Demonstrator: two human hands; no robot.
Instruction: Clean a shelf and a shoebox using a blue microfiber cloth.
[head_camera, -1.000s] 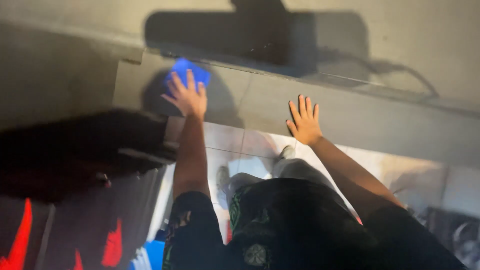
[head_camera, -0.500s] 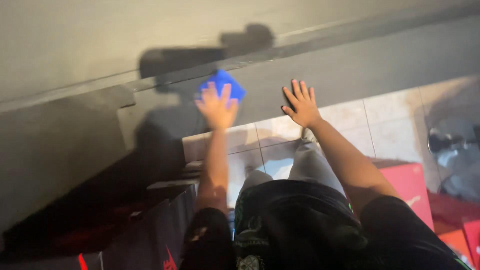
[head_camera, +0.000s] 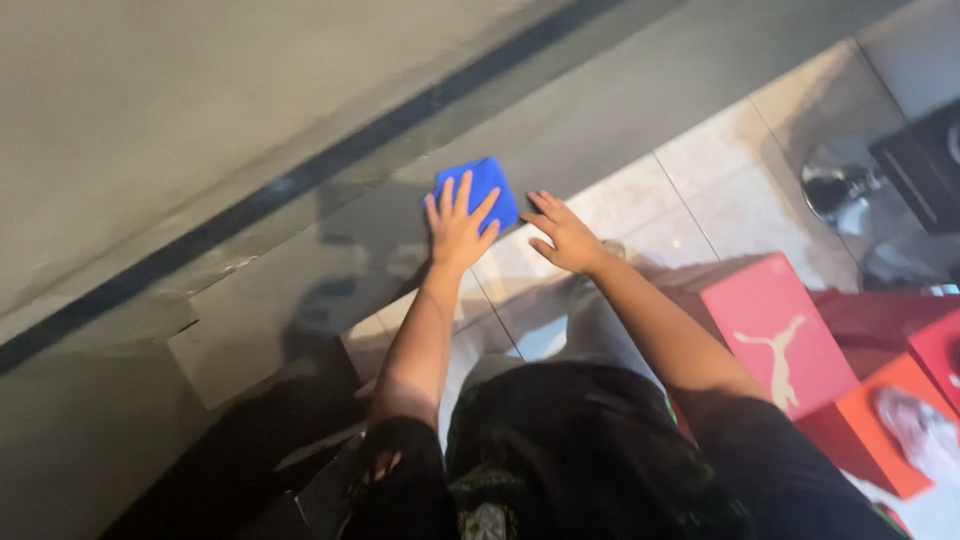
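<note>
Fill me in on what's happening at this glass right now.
A person leans over a glass surface, seen from above. The left hand presses flat on a folded blue cloth against the glass, fingers spread. The right hand rests open on the glass just beside it, holding nothing. Through the glass, pale floor tiles show. To the right sit a red shoebox and an orange box.

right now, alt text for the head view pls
A person's left hand presses a folded blue cloth flat on a glass surface, while the right hand rests open beside it. Red boxes sit on the tiled floor at right.
</note>
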